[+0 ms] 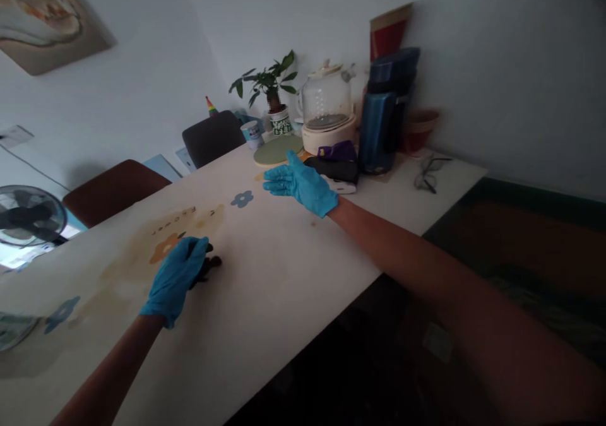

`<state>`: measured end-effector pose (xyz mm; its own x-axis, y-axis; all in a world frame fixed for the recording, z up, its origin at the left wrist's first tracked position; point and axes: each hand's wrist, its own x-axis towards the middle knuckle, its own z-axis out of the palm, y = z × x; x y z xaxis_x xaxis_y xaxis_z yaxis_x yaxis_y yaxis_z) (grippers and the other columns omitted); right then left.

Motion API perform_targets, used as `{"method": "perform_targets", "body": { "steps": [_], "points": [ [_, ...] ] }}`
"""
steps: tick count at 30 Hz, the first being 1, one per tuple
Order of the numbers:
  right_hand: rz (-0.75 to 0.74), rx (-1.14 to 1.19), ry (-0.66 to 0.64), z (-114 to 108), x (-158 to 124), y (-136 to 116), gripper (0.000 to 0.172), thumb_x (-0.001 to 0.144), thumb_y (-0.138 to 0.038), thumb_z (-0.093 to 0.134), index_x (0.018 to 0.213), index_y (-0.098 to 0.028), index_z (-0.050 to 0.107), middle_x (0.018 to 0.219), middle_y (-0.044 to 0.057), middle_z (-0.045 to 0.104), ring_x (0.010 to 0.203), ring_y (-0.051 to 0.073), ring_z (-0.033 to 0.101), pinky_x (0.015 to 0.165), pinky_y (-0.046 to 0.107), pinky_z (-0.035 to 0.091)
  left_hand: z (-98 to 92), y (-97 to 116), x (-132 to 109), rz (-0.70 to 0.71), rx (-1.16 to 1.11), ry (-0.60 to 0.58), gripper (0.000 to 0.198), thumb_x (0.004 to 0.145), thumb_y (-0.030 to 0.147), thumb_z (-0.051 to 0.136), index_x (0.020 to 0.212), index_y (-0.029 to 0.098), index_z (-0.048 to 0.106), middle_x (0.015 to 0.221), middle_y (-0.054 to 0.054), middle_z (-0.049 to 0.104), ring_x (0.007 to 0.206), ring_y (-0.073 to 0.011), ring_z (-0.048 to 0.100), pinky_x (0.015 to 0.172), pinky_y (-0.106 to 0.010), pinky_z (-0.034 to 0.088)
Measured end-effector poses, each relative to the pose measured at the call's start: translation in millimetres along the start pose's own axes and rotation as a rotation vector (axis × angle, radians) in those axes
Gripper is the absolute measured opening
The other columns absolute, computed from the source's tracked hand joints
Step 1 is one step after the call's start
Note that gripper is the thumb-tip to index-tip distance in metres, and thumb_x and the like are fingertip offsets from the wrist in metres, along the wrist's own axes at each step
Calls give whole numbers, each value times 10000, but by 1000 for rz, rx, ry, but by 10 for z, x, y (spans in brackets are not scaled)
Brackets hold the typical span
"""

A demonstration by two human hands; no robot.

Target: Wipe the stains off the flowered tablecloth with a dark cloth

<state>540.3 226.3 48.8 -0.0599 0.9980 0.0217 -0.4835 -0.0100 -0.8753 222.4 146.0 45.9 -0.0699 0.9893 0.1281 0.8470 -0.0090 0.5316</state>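
Note:
My left hand [175,278], in a blue glove, rests at the left middle of the white table [269,293], its fingers curled around a small black object [207,268] with rounded knobs. What the object is cannot be made out. My right hand [300,185], also in a blue glove, is held over the table farther back with its fingers stretched out and nothing in it. Just behind it are a black case [334,169], a purple packet [338,151] and a round green mat [278,150].
Along the wall stand a potted plant [280,122], a glass kettle [327,101], a blue container [377,132] and a reddish pot [419,132]. Eyeglasses [430,173] lie near the right corner. Chairs [118,189] line the far side; a fan [31,216] is at left.

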Motion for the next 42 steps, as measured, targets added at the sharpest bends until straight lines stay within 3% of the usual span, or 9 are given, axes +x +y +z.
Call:
{"method": "perform_targets", "body": {
  "steps": [11, 17, 22, 25, 28, 31, 33, 39, 42],
  "points": [
    [-121, 119, 58, -155, 47, -284, 686, 1074, -821, 469, 1110, -246, 841, 964, 101, 852, 1063, 281, 824, 1001, 452, 675, 739, 1002, 346, 285, -117, -139, 296, 996, 488, 575, 927, 220, 681, 957, -87, 772, 886, -245, 693, 871, -411, 568],
    [-190, 97, 111, -196, 18, -342, 757, 1086, -849, 365, 1095, -246, 822, 1118, 96, 854, 1169, 287, 809, 1034, 452, 671, 1233, 1604, 523, 483, -32, -188, 228, 1043, 384, 635, 912, 198, 629, 1012, -98, 726, 918, -228, 650, 895, -392, 529],
    [-181, 62, 158, -219, 23, -362, 745, 1027, -896, 459, 1227, -261, 793, 1171, 124, 848, 1264, 341, 777, 1008, 513, 682, 1518, 1827, 451, 596, 162, -340, 331, 1092, 377, 555, 850, 181, 665, 982, -141, 722, 1004, -284, 674, 941, -423, 531],
    [-204, 106, 98, -256, 71, -331, 742, 1011, -906, 485, 1224, -264, 791, 1130, 116, 849, 1236, 330, 785, 1021, 516, 681, 1509, 1751, 351, 728, 188, -377, 392, 1114, 367, 459, 916, 174, 735, 1034, -162, 752, 1079, -313, 692, 1015, -456, 535],
    [-214, 132, 77, -278, 105, -300, 739, 1047, -884, 429, 1062, -246, 802, 1088, 103, 841, 1147, 282, 806, 1046, 472, 669, 1364, 1552, 220, 853, 101, -454, 387, 1116, 369, 440, 1111, 205, 790, 1220, -127, 786, 1158, -296, 710, 1121, -447, 532],
    [-177, 130, 66, -255, 90, -266, 732, 1081, -842, 410, 896, -240, 783, 1016, 97, 840, 1060, 254, 815, 1060, 438, 656, 1150, 1260, 41, 872, 66, -519, 420, 1117, 434, 444, 1242, 258, 805, 1372, -86, 778, 1266, -291, 710, 1196, -441, 532],
    [-136, 112, 26, -221, 61, -225, 718, 1091, -821, 419, 891, -239, 789, 987, 95, 845, 1074, 262, 815, 1078, 452, 643, 996, 1001, -85, 842, 86, -524, 465, 1116, 488, 427, 1295, 287, 806, 1429, -76, 765, 1323, -300, 704, 1233, -461, 530],
    [-18, 60, -103, -135, -6, -118, 682, 1128, -743, 420, 1011, -206, 823, 1249, 125, 842, 1236, 270, 782, 1231, 469, 533, 539, -19, -183, 691, 183, -329, 513, 1047, 553, 481, 1443, 368, 751, 1580, -34, 676, 1473, -343, 638, 1300, -548, 503],
    [-44, 63, -96, -121, -23, -133, 622, 1130, -717, 442, 1089, -224, 820, 1401, 129, 796, 1356, 264, 731, 1262, 454, 505, 368, -349, -66, 613, 241, -252, 547, 1015, 516, 476, 1475, 360, 728, 1620, -32, 641, 1498, -367, 615, 1314, -579, 481]
  ]
}}
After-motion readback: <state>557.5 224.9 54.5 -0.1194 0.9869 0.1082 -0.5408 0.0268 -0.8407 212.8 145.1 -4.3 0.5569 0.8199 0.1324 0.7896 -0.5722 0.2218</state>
